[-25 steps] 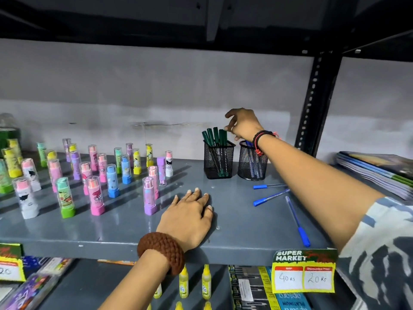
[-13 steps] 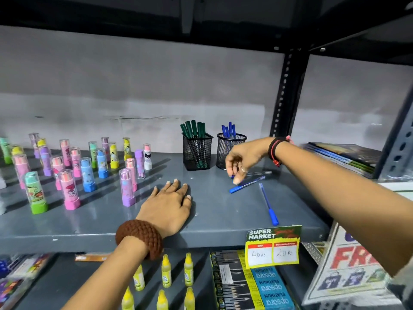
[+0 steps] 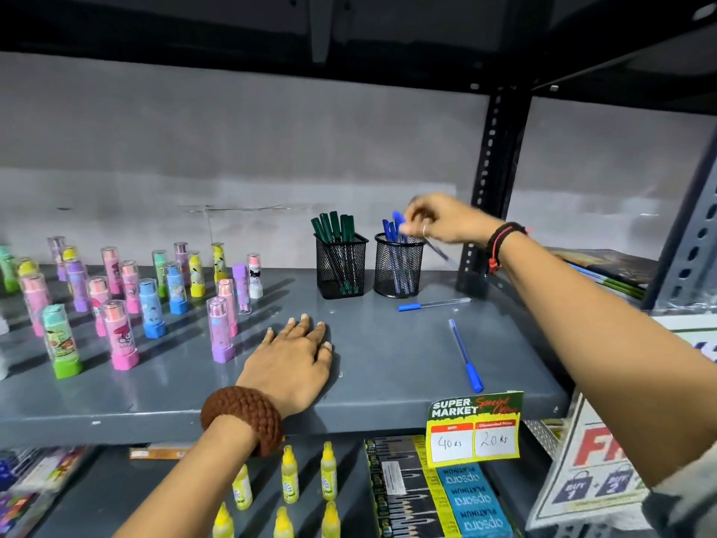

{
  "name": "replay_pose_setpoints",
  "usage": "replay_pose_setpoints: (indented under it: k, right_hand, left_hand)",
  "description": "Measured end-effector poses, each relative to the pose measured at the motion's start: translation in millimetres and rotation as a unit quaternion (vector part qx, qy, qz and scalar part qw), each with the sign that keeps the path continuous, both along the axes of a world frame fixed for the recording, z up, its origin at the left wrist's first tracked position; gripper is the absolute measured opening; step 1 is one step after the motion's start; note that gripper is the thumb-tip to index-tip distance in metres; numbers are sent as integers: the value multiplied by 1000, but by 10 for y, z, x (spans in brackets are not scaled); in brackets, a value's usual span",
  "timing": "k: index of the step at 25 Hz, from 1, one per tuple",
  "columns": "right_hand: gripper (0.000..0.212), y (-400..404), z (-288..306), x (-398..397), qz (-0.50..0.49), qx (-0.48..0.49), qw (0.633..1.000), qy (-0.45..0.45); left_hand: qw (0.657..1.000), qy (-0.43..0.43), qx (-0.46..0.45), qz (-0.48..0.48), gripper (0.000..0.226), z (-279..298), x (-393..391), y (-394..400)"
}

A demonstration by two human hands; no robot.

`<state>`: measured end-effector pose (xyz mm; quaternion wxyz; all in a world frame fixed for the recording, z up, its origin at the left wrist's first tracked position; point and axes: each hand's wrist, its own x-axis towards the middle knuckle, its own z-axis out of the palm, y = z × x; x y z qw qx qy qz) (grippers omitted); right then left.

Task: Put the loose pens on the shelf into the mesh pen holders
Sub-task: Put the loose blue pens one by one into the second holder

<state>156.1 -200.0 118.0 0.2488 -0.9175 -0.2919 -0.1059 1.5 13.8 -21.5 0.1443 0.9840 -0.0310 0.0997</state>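
Note:
Two black mesh holders stand at the back of the grey shelf (image 3: pixel 388 366): the left holder (image 3: pixel 340 266) has green pens, the right holder (image 3: pixel 399 266) has blue pens. My right hand (image 3: pixel 446 221) hovers just above and right of the blue holder, pinching a blue-capped pen (image 3: pixel 421 236) held slanted, cap up near the holder's rim. Two loose blue pens lie on the shelf: one (image 3: pixel 432 304) right of the holders, another (image 3: pixel 465 355) near the front edge. My left hand (image 3: pixel 291 359) rests flat on the shelf, fingers spread.
Several pastel eraser sticks (image 3: pixel 124 300) stand on the left half of the shelf. A black upright post (image 3: pixel 492 180) rises right of the holders, notebooks (image 3: pixel 605 269) beyond it. A price tag (image 3: pixel 473 429) hangs off the front edge; yellow bottles (image 3: pixel 289 479) sit below.
My right hand dropped from the holders to the loose pens, picked one up, and lifted it back above the blue holder. Three pens lay loose before, two now. Left hand stayed.

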Motion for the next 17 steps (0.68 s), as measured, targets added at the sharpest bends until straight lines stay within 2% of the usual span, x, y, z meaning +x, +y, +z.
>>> replay_pose_setpoints:
  k: [2,4,5,7,11,17]
  right_hand:
    - [10,0,225,129,-65,158,981,-91]
    - [10,1,343,320,-112,312,937,-109]
    - [12,4,362,425,-124,349,922,-112]
    - [14,9,324,610,-153,325,924,-128]
    - [37,79,94,786,-183,213,949,-144]
    - [31,97,-182,966,-204,72,974,-66]
  left_hand:
    - [1000,-3,-2,1,52,2,-1,3]
    - [1000,-7,-3,1,52,-3,-4,3]
    - [1000,-9,-4,1,52,-7,-5,5]
    - [1000,-13,-8,0,52,-11,-4,4]
    - [1000,-20,-20,0,52,-7,-2,8]
    - [999,-27,-19,-2,52,-23,20,21]
